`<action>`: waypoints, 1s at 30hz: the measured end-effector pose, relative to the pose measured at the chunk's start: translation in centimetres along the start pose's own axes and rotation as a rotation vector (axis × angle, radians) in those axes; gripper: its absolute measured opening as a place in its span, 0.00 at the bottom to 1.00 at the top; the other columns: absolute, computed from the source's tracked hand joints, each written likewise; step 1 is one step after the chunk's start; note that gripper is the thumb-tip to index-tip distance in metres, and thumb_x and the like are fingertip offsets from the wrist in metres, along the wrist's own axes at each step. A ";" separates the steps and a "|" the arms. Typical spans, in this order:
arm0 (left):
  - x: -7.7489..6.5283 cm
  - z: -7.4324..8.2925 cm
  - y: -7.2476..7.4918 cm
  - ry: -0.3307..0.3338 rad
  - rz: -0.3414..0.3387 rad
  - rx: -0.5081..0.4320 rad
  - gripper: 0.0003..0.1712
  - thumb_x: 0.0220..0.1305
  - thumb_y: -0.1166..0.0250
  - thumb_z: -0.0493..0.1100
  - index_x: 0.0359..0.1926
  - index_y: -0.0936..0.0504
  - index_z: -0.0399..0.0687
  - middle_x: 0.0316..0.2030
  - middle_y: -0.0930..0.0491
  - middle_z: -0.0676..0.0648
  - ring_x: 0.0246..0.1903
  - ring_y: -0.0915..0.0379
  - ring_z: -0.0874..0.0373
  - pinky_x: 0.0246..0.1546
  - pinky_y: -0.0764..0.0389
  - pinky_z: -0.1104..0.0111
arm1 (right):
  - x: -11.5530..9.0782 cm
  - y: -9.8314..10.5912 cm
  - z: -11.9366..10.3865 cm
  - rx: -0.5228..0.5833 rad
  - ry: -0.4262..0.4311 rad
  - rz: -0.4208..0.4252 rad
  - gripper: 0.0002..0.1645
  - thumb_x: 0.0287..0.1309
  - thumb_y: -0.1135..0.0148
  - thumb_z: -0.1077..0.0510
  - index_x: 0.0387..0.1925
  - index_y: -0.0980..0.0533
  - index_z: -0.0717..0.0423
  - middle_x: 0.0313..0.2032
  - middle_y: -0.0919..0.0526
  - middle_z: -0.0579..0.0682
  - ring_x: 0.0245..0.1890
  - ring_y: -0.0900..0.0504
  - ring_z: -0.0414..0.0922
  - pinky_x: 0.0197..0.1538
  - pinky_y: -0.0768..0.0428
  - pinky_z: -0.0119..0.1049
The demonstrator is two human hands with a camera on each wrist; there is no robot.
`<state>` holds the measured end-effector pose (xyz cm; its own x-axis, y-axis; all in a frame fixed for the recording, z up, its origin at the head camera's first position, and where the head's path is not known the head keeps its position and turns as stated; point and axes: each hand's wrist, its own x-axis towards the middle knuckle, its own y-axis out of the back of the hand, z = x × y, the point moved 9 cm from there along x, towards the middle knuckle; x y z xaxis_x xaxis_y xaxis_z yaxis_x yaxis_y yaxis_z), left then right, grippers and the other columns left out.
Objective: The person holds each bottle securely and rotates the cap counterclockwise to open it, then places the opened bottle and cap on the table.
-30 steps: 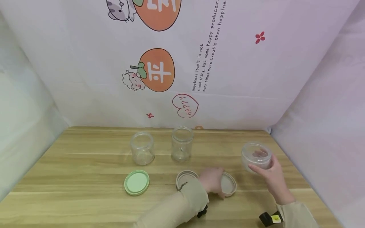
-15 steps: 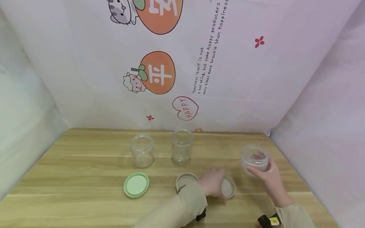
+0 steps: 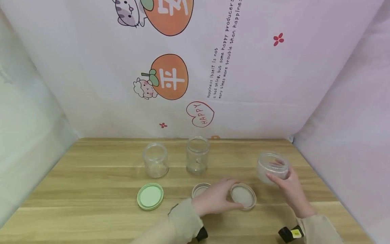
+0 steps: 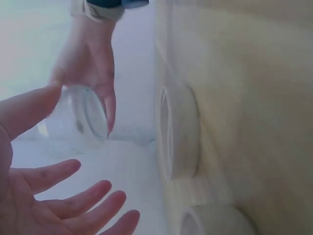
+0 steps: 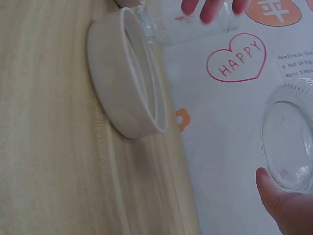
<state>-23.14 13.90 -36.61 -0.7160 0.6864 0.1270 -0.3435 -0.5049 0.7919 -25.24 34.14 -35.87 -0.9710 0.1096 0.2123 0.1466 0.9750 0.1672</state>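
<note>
My right hand (image 3: 290,189) grips a wide clear jar (image 3: 269,169) at the right, its thumb and fingers around the sides. The jar is lidless and held up off the table, as the right wrist view shows. My left hand (image 3: 214,199) hovers with spread fingers over the gap between two beige lids. Its thumb overlaps the edge of the right beige lid (image 3: 243,196) in the head view. In the left wrist view, nothing lies in the left hand (image 4: 58,205). Part of the other beige lid (image 3: 199,189) is hidden behind that hand.
Towards the back stand two more lidless clear jars, a shorter jar (image 3: 156,161) on the left and a taller jar (image 3: 197,156) beside it. A green lid (image 3: 150,196) lies left of the beige lids. Behind the wooden table (image 3: 91,210) hangs a printed white cloth (image 3: 250,74).
My left hand has drawn back left from the right beige lid, uncovering more of it. The right hand and its jar have barely moved.
</note>
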 end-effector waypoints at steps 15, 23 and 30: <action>-7.7 -3.5 5.4 0.005 0.096 -0.169 0.30 0.61 0.36 0.49 0.62 0.31 0.45 0.58 0.26 0.47 0.57 0.30 0.54 0.57 0.26 0.60 | 1.8 -4.1 1.0 -0.256 -0.124 -0.155 0.47 0.56 0.36 0.57 0.69 0.50 0.64 0.61 0.34 0.67 0.49 0.26 0.37 0.50 0.27 0.25; -12.2 -7.2 9.7 0.100 0.290 -0.082 0.26 0.59 0.34 0.45 0.59 0.28 0.46 0.55 0.25 0.46 0.54 0.27 0.51 0.52 0.23 0.57 | 3.4 -6.9 1.6 -0.282 -0.190 -0.202 0.53 0.49 0.29 0.51 0.68 0.50 0.63 0.64 0.35 0.64 0.60 0.31 0.60 0.61 0.30 0.50; -15.1 -9.0 10.8 0.097 0.391 -0.063 0.25 0.57 0.32 0.39 0.56 0.26 0.45 0.53 0.24 0.47 0.51 0.25 0.51 0.48 0.21 0.56 | 4.8 -8.6 2.7 -0.333 -0.223 -0.244 0.59 0.45 0.27 0.47 0.69 0.50 0.65 0.65 0.37 0.64 0.63 0.35 0.60 0.64 0.34 0.55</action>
<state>-21.50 -6.67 -35.34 -0.8531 0.3849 0.3523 -0.0677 -0.7511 0.6567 -31.68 26.82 -38.86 -0.9962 -0.0410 -0.0772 -0.0739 0.8664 0.4939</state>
